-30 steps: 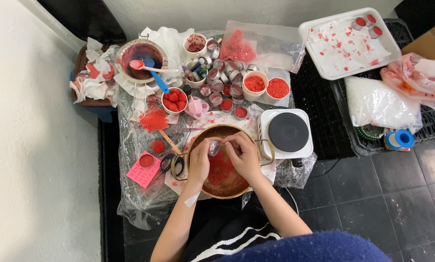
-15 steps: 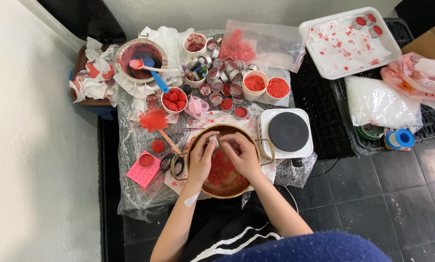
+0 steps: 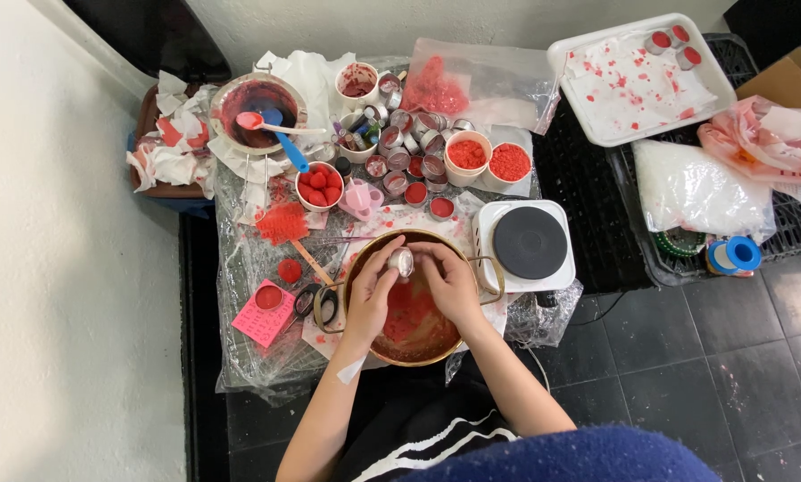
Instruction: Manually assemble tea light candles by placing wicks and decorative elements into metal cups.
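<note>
Tin [image 3: 403, 261]: small, round, silvery metal; held above far rim of pan [image 3: 365, 344], near table's front edge.
Left hand [image 3: 371, 290]: fingers curled round tin's left side.
Right hand [image 3: 448, 281]: fingertips pinching tin's right side.
Pan: brass-coloured, two handles, red residue inside.
Pink note [image 3: 263, 313]: square, front left corner.
Clear bag [image 3: 482, 85]: far edge, red pellets inside.
White tray [image 3: 641, 78]: off table, far right, red-spattered.

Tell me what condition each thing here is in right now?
Small tin: held in both hands over the pan.
Pan: smeared red inside.
Hot plate: bare.
White tray: red-spattered.
Left hand: gripping tin.
Right hand: gripping tin.
</note>
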